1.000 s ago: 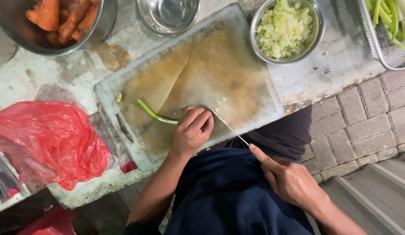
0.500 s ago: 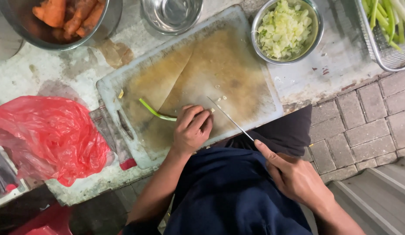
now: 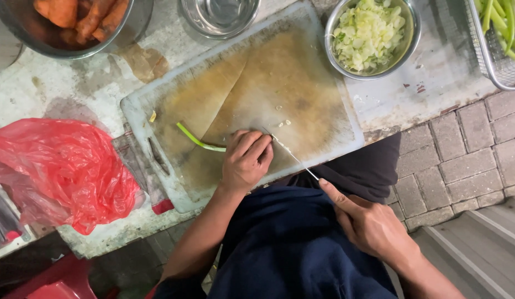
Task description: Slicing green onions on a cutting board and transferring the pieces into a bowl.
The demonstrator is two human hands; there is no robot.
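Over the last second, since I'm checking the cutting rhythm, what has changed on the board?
Little moved. The right hand still holds the thin-bladed knife, its blade angled slightly differently beside the left hand. The left hand stays curled, pinning the long green stalk on the stained white plastic cutting board. The steel bowl of chopped greens stayed put.

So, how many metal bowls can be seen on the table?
3. A bowl of carrots sits top left, an empty bowl top centre, and a bowl of chopped greens at the cutting board's top-right corner. Others may lie outside the frame.
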